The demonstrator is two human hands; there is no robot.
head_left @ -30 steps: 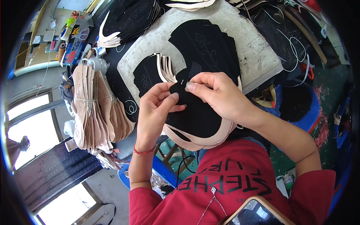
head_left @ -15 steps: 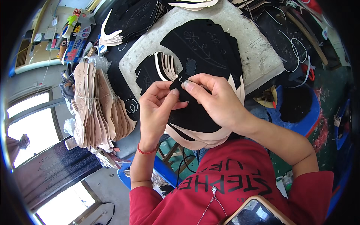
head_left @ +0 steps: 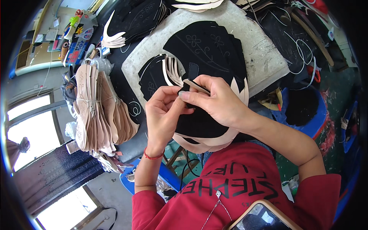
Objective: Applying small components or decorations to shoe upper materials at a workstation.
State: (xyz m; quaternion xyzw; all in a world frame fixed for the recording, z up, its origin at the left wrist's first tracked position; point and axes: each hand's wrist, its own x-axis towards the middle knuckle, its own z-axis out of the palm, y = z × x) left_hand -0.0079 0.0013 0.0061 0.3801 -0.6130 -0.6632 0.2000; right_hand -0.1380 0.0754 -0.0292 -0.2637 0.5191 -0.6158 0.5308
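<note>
Black shoe-upper pieces (head_left: 207, 48) with stitched flower outlines and cream undersides lie fanned in a stack in front of me. At the near inner edge of the stack, my left hand (head_left: 163, 111) is closed, thumb and fingers pinching the edge of a black upper piece. My right hand (head_left: 218, 101) meets it there, its thumb pressing on the same spot. A narrow pale strip (head_left: 196, 86), seemingly the turned-up edge of that piece, shows between the right thumb and fingers. Fingertips hide the exact point of contact.
The stack rests on a pale slab (head_left: 264, 50) on a dark table. A tied bundle of beige shoe pieces (head_left: 92, 111) stands at left. More black uppers (head_left: 138, 19) lie far left. White cord (head_left: 301, 53) curls at right, beside a blue stool (head_left: 320, 111). A phone (head_left: 260, 216) hangs at my chest.
My right thumb has moved down and left, against the left fingertips. The pale strip now shows under the right fingers. The thin light bit at the pinched edge no longer shows.
</note>
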